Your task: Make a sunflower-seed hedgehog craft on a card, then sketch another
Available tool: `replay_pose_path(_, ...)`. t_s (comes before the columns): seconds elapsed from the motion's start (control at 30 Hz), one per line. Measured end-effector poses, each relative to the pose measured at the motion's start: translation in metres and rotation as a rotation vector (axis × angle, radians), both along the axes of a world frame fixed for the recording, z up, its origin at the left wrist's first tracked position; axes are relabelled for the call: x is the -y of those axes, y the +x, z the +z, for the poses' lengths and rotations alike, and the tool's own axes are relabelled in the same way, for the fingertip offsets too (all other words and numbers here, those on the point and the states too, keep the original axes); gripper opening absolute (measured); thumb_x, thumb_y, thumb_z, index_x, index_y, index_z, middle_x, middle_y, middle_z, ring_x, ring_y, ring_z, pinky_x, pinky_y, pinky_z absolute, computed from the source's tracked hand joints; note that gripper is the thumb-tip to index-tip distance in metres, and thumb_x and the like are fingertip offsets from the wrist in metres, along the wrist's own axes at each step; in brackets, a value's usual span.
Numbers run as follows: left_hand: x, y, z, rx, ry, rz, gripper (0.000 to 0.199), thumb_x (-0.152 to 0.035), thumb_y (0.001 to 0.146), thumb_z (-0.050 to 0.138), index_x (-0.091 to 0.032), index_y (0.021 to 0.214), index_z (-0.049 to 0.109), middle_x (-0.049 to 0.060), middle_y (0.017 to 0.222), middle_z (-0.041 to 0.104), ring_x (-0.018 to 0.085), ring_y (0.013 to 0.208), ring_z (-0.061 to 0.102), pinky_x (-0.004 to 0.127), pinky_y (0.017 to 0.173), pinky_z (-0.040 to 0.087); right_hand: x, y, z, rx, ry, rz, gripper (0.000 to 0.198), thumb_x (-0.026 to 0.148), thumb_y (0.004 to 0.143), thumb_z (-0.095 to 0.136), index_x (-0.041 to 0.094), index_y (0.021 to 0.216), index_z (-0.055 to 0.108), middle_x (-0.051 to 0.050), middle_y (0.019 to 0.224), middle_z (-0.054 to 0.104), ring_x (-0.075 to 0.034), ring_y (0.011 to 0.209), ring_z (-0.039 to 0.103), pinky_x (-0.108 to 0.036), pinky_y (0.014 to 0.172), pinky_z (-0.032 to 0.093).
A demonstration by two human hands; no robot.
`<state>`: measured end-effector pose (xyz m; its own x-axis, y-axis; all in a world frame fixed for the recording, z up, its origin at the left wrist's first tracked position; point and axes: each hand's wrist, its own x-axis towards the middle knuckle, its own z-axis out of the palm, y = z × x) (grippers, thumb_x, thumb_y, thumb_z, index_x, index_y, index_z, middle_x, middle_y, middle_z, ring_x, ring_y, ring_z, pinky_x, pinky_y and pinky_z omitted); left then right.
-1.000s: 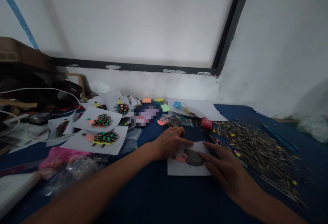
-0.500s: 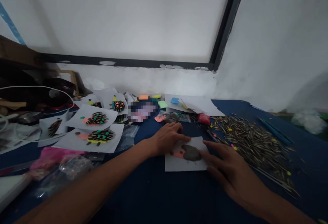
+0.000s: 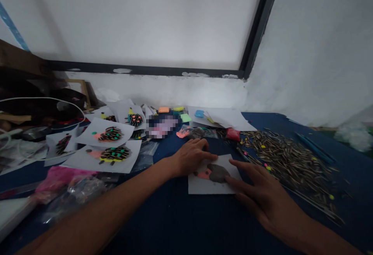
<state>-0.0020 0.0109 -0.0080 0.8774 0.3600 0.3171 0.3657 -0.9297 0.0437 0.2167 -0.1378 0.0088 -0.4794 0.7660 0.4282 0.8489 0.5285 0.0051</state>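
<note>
A small white paper (image 3: 201, 188) lies flat on the dark blue table, with a hedgehog shape of clay on it. The shape has a flattened dark grey body (image 3: 216, 172) and a pink face (image 3: 204, 173). Across the paper's upper left edge rests my left hand (image 3: 190, 157), its index finger stretched out and the other fingers partly bent. My right hand (image 3: 264, 192) is open from the right side, fingers spread, one fingertip touching the right end of the grey clay. Neither hand grips anything.
Striped sunflower seeds (image 3: 288, 156) are heaped at right, beside a blue tool-like object (image 3: 314, 148). Finished hedgehog pictures (image 3: 115, 154) lie at left, near a pink plastic bag (image 3: 58, 181). Clay packs, such as a red one (image 3: 233, 134), and white sheets (image 3: 230, 119) sit along the wall.
My right fingertip has shifted slightly left and down along the grey clay's right edge. My left hand stays in place on the paper.
</note>
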Motion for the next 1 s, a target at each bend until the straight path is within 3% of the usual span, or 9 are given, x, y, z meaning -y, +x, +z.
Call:
replay_pose_path(0.5,0.0008,-0.0002,0.0013,0.012,-0.016,-0.007,0.033,-0.021,0.089,0.055,-0.033,0.119,0.063,0.006,0.105,0.053,0.019,0.093,0.051,0.034,0.084,0.041,-0.0015,-0.0019,0.0022,0.047,-0.024,0.03,0.034,0.036,0.093,0.047,0.039,0.124,0.06,-0.005,0.141,0.048,-0.03,0.121,0.05,-0.051,0.089,0.049)
replay_pose_path(0.73,-0.0014,0.0,-0.0021,0.025,-0.007,-0.014,0.034,-0.021,0.087,0.059,-0.033,0.119,0.063,0.006,0.106,0.052,0.019,0.095,0.051,0.033,0.086,0.041,-0.0039,-0.0034,0.0027,0.064,-0.013,0.07,0.044,0.041,0.092,0.049,0.041,0.136,0.047,-0.004,0.148,0.039,-0.029,0.127,0.045,-0.052,0.096,0.044)
replay_pose_path(1.0,-0.0024,-0.0007,-0.0039,0.051,-0.006,-0.025,0.035,-0.02,0.087,0.058,-0.034,0.118,0.063,0.005,0.106,0.051,0.019,0.094,0.051,0.033,0.084,0.041,-0.0053,-0.0056,0.0058,0.078,-0.078,0.083,0.041,0.04,0.092,0.048,0.041,0.134,0.05,-0.004,0.148,0.039,-0.029,0.129,0.043,-0.051,0.098,0.043)
